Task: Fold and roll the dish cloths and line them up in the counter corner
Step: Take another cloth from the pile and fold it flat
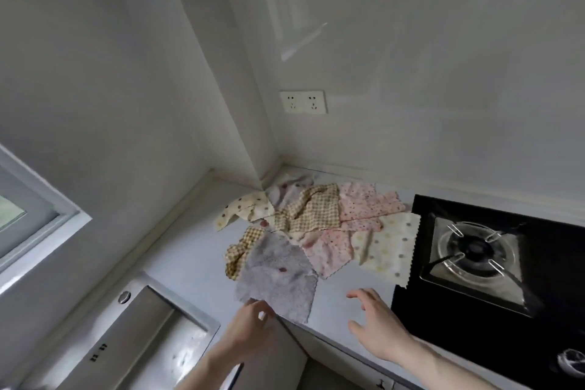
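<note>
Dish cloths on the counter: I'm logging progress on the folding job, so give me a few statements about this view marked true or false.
1. The left hand pinches the near edge of the grey cloth. True.
2. The right hand holds a pink cloth. False: it hovers open over the counter, holding nothing.
3. Rolled cloths are lined up in the corner. False: all lie loose and unrolled.
4. The cream dotted cloth overlaps the stove edge. True.

Head camera, single wide-angle view, looked forward and down from above.
It faced the corner of the pale grey laminate counter (196, 250), near enough that both forearms entered from the bottom edge; steel sink (148, 323) sat lower left, black glass gas hob (538, 231) right, walls bowed by the lens.
</note>
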